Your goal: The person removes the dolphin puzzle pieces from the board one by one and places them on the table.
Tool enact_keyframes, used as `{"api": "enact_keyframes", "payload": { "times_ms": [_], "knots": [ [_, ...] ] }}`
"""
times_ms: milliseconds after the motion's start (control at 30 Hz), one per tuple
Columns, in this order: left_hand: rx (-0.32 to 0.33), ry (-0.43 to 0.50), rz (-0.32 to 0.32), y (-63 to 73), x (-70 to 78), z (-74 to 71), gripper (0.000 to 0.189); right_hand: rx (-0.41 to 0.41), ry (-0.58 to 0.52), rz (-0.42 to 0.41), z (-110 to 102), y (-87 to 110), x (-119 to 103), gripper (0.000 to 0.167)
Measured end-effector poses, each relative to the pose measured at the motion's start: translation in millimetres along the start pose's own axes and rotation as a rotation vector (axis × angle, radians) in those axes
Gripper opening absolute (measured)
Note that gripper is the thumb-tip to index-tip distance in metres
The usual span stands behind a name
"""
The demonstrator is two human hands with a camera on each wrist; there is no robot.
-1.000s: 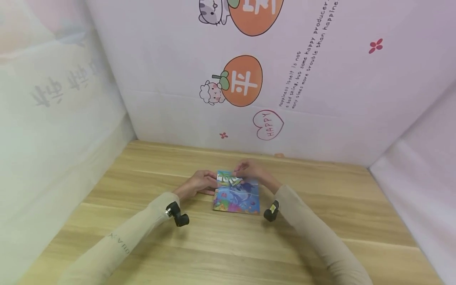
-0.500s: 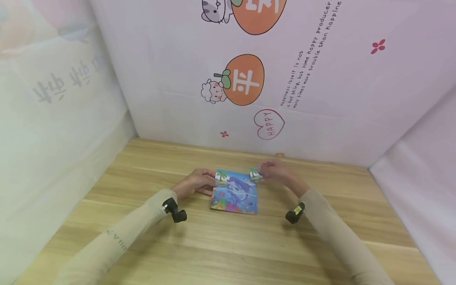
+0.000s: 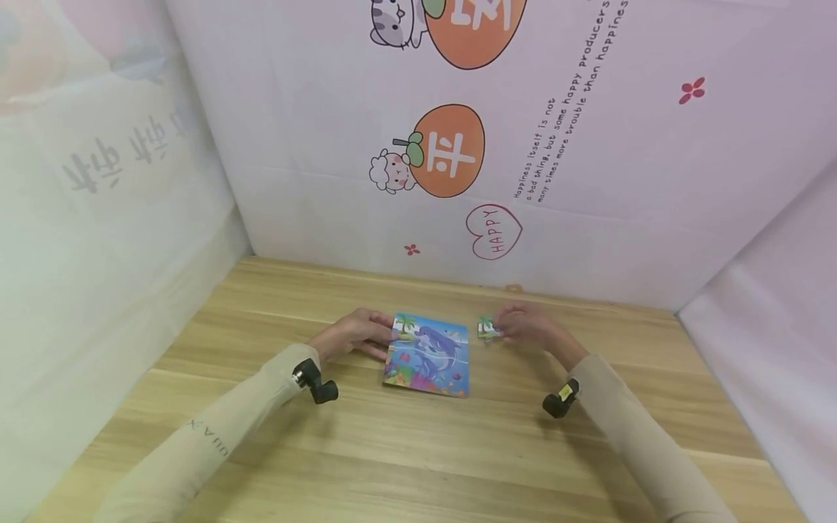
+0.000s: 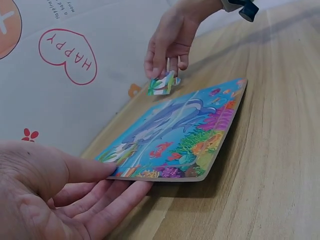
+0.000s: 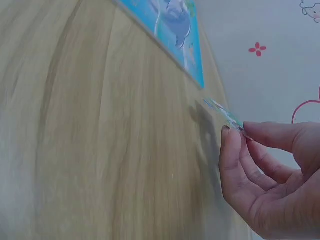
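Observation:
A dolphin picture puzzle board (image 3: 428, 356), blue with coral along its near side, lies tilted slightly up from the table. My left hand (image 3: 358, 333) pinches its left edge, with the thumb (image 4: 90, 169) on top and the other fingers underneath in the left wrist view. To the right of the board, and apart from it, my right hand (image 3: 532, 325) holds a small puzzle piece (image 3: 487, 327) printed with a palm tree. In the right wrist view this puzzle piece (image 5: 225, 114) is seen nearly edge-on between thumb and fingertips, above the table.
The wooden table (image 3: 405, 450) runs back to a white printed cloth wall (image 3: 314, 203). More cloth stands at the left (image 3: 111, 232) and right sides. A black camera mount sits on each sleeve.
My right hand has moved right, from over the board to beside it, carrying the palm-tree puzzle piece. The left hand keeps its hold on the board, which has shifted slightly left.

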State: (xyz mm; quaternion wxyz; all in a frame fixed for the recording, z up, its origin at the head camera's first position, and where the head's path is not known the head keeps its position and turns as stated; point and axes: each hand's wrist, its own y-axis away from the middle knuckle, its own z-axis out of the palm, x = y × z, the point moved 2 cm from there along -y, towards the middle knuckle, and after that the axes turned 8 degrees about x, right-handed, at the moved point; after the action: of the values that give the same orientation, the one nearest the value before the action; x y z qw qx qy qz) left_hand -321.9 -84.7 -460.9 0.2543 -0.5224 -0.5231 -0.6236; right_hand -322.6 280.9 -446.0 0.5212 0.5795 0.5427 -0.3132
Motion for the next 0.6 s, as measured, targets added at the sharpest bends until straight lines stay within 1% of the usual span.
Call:
{"api": "enact_keyframes", "payload": {
  "times_ms": [100,233,367,433,500,600],
  "knots": [
    [0.022,-0.013,-0.009,-1.2,0.0,0.3,0.044,0.071,0.118,-0.014,0.0,2.0,2.5,0.027],
    [0.027,-0.037,-0.008,-5.5,1.4,4.3,0.043,0.129,0.259,-0.069,1.3,8.2,4.3,0.023],
    [0.017,-0.055,0.021,-8.2,3.6,4.2,0.043,0.147,0.388,-0.155,-0.1,7.2,4.9,0.015],
    [0.014,-0.046,0.035,-9.2,3.1,2.5,0.044,0.168,0.464,-0.210,-1.7,3.8,5.8,0.012],
    [0.018,-0.033,0.035,-9.9,1.0,0.1,0.045,0.180,0.531,-0.270,-2.5,-0.5,6.7,0.010],
    [0.022,-0.016,0.032,-11.4,-4.3,-2.0,0.045,0.176,0.554,-0.301,-3.0,-7.2,8.6,0.009]
  ]
}}
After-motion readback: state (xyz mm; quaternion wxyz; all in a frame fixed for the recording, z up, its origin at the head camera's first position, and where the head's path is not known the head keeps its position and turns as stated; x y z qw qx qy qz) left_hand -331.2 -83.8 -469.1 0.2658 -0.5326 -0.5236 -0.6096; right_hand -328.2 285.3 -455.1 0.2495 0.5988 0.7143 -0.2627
